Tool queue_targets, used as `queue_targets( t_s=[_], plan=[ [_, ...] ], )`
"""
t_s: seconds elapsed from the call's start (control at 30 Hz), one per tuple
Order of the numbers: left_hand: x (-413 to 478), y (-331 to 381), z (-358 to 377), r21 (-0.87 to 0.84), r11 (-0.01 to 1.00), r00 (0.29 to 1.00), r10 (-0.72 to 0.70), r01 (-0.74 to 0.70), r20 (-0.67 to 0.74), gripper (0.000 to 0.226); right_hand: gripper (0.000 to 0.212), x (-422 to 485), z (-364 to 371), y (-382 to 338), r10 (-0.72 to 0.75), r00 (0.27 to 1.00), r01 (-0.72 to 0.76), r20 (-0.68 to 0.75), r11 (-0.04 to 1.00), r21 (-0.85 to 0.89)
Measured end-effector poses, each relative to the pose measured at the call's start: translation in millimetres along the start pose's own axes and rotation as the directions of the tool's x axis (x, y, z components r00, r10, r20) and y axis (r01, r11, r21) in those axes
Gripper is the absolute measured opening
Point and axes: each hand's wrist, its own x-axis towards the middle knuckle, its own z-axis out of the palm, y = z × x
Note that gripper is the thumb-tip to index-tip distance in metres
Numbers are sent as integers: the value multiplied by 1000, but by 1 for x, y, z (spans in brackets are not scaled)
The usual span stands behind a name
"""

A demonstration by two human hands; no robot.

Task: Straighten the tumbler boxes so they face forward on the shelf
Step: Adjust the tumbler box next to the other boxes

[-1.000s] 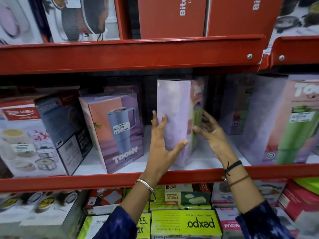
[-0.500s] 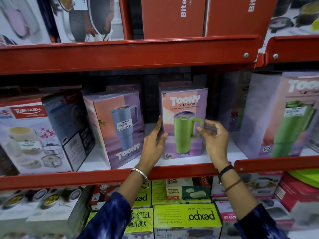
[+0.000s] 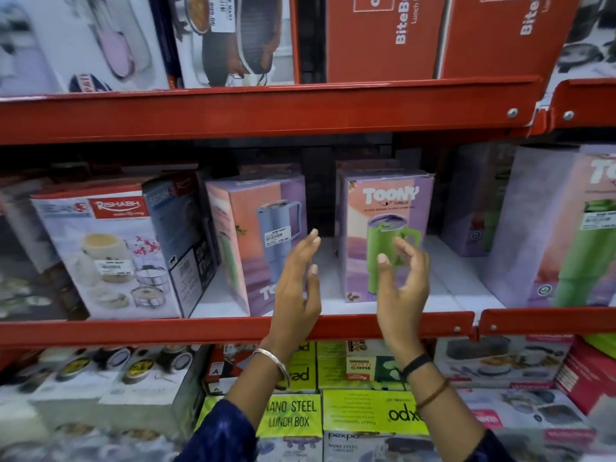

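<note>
A purple Toony tumbler box with a green tumbler picture [image 3: 383,208] stands upright in the middle of the white shelf [image 3: 446,291], its front turned towards me. Left of it stands a second Toony box with a blue tumbler picture [image 3: 263,235], angled a little to the right. Another large Toony box with a green tumbler [image 3: 566,235] is at the right edge, turned at an angle. My left hand [image 3: 296,288] hovers between the two middle boxes, fingers spread, holding nothing. My right hand [image 3: 403,281] is in front of the green-tumbler box, fingers loosely curled, apart from it.
A Rishabh casserole box [image 3: 103,251] fills the shelf's left side. Red shelf rails [image 3: 233,328] run below and above the boxes. Red BiteBuddy lunch boxes [image 3: 383,35] sit on the upper shelf. Green lunch boxes [image 3: 370,415] are stacked on the shelf below.
The green-tumbler box was turned from side-on to front-facing and set on the shelf. Both hands have let go of it and drawn back towards me.
</note>
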Motion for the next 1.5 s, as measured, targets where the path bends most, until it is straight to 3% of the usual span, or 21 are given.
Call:
queue_targets(
  t_s=[0.1,0.2,0.37,0.47,0.53,0.73,0.9,0.97,1.1,1.23,1.33,1.5],
  plan=[
    [-3,-8,-37,4,998,992,56,-55,-113,37,29,-30,34,-16,20,994,-29,108,996,86],
    [0,-22,-69,15,1000,976,-4,8,-218,34,36,-55,68,-28,27,976,-54,216,991,120],
    [14,-57,-95,-43,953,920,-300,299,-251,42,68,-82,118,-40,53,944,-70,326,997,43],
    [29,-78,-99,-170,844,826,-534,509,-178,49,80,-89,141,-33,37,938,-15,345,998,-66],
    [37,-84,-102,-195,802,802,-589,565,-98,50,81,-92,149,-29,44,949,-1,313,991,-137],
    [33,-92,-113,-296,742,786,-615,602,56,25,62,-103,157,-25,-18,984,72,178,952,-299],
    [30,-92,-113,-290,776,822,-565,560,75,29,51,-96,150,-25,-92,989,122,117,952,-280],
    [28,-86,-111,-306,777,826,-559,551,69,27,62,-88,147,-26,-85,985,126,149,949,-288],
    [20,-65,-109,-281,787,832,-544,549,103,47,112,-70,143,-27,-7,982,55,186,965,-255],
    [20,-44,-111,-260,821,861,-488,508,141,53,109,-51,134,-22,-5,989,25,146,990,-136],
    [39,-50,-115,-239,826,859,-503,511,96,66,106,-38,121,-14,24,967,-13,252,999,-42],
    [56,-80,-118,-241,730,768,-620,640,162,110,108,-20,108,-16,85,849,-121,521,992,35]
  ],
)
